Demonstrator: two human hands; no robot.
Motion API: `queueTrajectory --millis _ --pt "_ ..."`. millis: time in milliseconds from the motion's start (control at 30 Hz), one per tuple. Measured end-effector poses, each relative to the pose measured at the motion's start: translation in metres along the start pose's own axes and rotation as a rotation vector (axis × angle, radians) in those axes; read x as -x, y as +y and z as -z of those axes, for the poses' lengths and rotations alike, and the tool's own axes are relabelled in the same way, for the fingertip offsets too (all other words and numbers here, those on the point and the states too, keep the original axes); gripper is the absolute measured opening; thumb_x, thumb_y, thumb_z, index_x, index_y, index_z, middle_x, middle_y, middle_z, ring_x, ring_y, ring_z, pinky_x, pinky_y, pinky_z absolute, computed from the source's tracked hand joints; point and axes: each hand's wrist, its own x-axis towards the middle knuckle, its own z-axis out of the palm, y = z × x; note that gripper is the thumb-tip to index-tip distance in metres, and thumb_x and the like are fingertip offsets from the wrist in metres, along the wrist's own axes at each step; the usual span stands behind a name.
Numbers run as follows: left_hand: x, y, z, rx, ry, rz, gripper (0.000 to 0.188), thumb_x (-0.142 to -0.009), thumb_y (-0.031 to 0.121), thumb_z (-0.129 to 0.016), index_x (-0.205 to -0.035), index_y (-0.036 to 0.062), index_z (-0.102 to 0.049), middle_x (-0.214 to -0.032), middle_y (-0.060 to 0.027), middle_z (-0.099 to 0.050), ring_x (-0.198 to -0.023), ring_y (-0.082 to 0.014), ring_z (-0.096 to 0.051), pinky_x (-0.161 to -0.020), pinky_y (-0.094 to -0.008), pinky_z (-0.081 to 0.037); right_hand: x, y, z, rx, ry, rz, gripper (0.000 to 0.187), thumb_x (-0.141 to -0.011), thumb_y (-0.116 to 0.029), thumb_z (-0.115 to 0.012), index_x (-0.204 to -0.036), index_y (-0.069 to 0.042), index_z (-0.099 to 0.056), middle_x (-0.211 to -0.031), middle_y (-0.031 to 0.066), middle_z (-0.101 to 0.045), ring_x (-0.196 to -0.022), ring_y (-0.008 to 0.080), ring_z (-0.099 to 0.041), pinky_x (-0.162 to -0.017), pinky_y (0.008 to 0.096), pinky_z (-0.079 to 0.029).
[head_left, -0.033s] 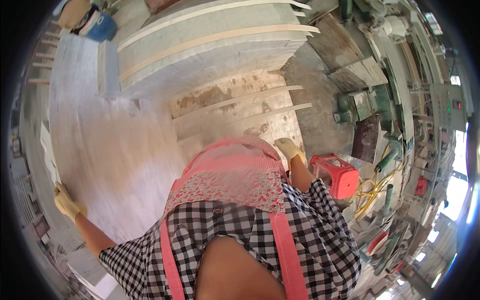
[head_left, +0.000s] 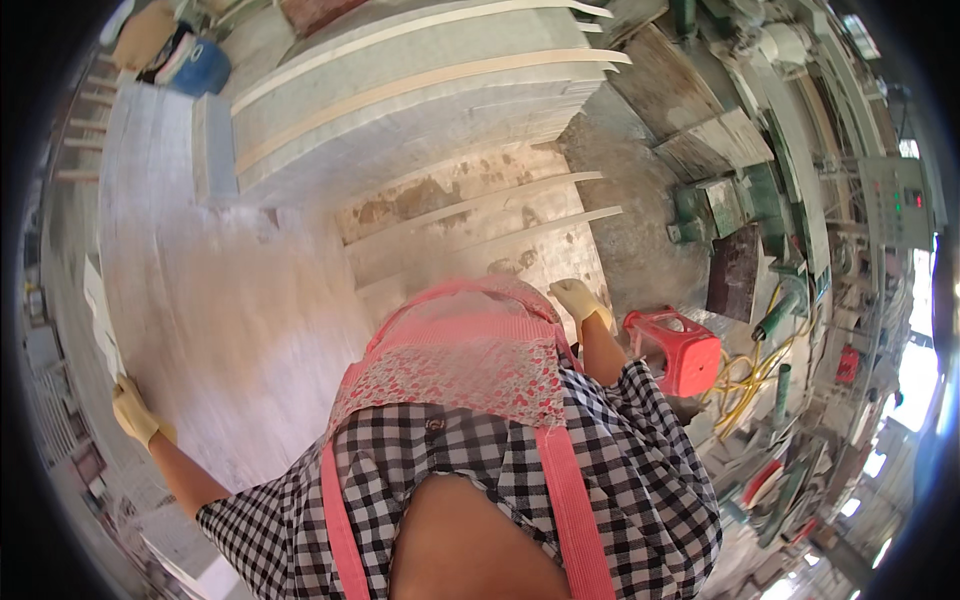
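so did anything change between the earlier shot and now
Nothing visibly changed. The left hand in its yellow glove grips the left edge of the large pale thin wood sheet, the gloved right hand rests on its right edge, and the red plastic stool stands beside it.

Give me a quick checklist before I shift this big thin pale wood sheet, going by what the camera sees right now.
1. Left hand in a yellow glove on the left edge of the large thin pale wood sheet: ok.
2. Right hand, also gloved, on the sheet's right edge: ok.
3. Fingers wrapped under the edges: cannot tell, the view is blurred.
4. Red plastic stool close beside the right arm, a possible snag: not ok.
5. Yellow cable loose on the floor by the stool: not ok.
6. Stack of sheets with pale wooden strips ahead lying flat: ok.
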Motion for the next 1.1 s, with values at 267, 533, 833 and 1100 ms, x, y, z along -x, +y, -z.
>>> queueTrajectory --millis 267,533,833,1100 --pt "0.106 0.111 -0.091 0.767 0.066 -0.365 0.032 -0.098 0.023 -0.05 -0.116 0.0001 -0.065 -0.118 -0.0155 -0.066 -0.109 -0.0276 -0.062 -0.095 -0.0378 -0.046 0.026 0.049 0.033 -0.126 0.116 -0.128 0.039 -0.084 -0.037 -0.061 -0.095 -0.001 -0.074 -0.101 0.0201 -0.07 -0.096 0.0323 -0.066 -0.084 0.0414 -0.05" --pt "0.368 0.281 -0.293 0.466 -0.845 -1.109 0.029 -0.09 0.025 -0.06 -0.104 0.0015 -0.069 -0.107 -0.0175 -0.069 -0.103 -0.0334 -0.064 -0.09 -0.0388 -0.048 0.08 0.099 0.05 -0.481 0.273 -0.296 0.038 -0.085 -0.033 -0.061 -0.101 0.001 -0.073 -0.1 0.0149 -0.072 -0.101 0.0197 -0.064 -0.091 0.0354 -0.047" --pt "0.432 0.354 -0.27 0.219 -1.278 -0.955 0.027 -0.094 0.029 -0.06 -0.106 0.0052 -0.067 -0.084 -0.0022 -0.069 -0.076 -0.0101 -0.061 -0.066 -0.0275 -0.047 0.175 0.164 -0.003 -0.972 0.427 -0.632 0.043 -0.088 -0.033 -0.063 -0.115 -0.001 -0.066 -0.108 0.0072 -0.065 -0.103 0.019 -0.058 -0.093 0.0325 -0.041" --pt "0.397 0.337 -0.278 0.203 -1.226 -0.985 0.029 -0.09 0.029 -0.063 -0.103 0.0037 -0.07 -0.079 -0.0051 -0.068 -0.07 -0.0117 -0.061 -0.062 -0.0305 -0.048 0.161 0.159 -0.029 -1.013 0.355 -0.583 0.043 -0.09 -0.035 -0.061 -0.118 -0.002 -0.062 -0.105 0.0072 -0.066 -0.106 0.0181 -0.056 -0.098 0.033 -0.039"
